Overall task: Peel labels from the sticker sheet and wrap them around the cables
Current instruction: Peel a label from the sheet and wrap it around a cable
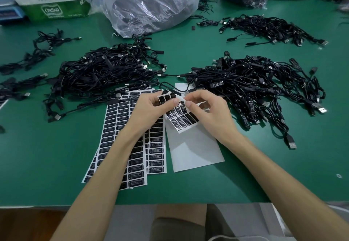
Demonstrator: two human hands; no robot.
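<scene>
A small piece of sticker sheet (182, 120) with black labels is held above the green table. My left hand (151, 111) grips its upper left part, thumb on top. My right hand (205, 108) pinches at the sheet's upper right edge with thumb and forefinger. Full sticker sheets (130, 146) lie fanned out under my left forearm. A blank white backing sheet (196, 150) lies beneath the held piece. One black cable (170, 85) runs just beyond my fingers. Piles of black cables lie at left (105, 70) and right (255, 84).
A third cable pile (264, 27) sits far right, smaller bundles (41, 46) far left. Clear plastic bags (151, 4) and a green-and-white carton (56, 0) stand at the back. The table's front edge (170, 204) runs close to my body.
</scene>
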